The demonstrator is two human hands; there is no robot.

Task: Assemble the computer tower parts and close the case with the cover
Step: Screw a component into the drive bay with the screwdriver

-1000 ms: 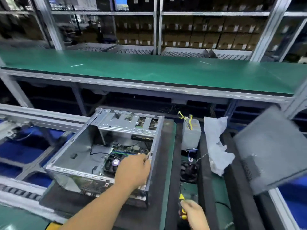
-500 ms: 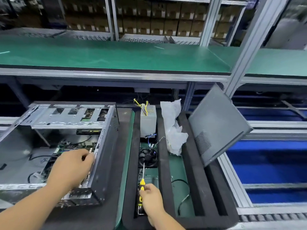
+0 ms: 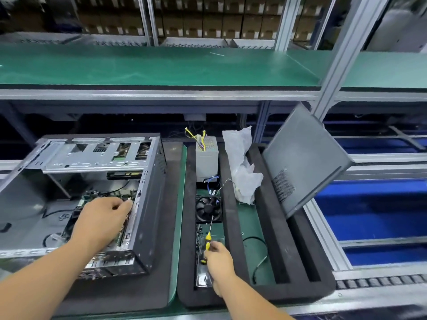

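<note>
My left hand point(image 3: 101, 221) is down inside the open computer case point(image 3: 147, 204) on the left of the worktop point(image 3: 178, 227), fingers point(image 3: 124, 205) curled at the board by the near wall; whether they pinch anything, I cannot tell. My right hand point(image 3: 218, 257) grips the yellow screwdriver point(image 3: 208, 239) in the black foam tray point(image 3: 233, 218), tip toward the fan point(image 3: 208, 209). Behind the fan stands the power supply point(image 3: 206, 161). The cover point(image 3: 302, 158) leans tilted on the tray's right side.
</note>
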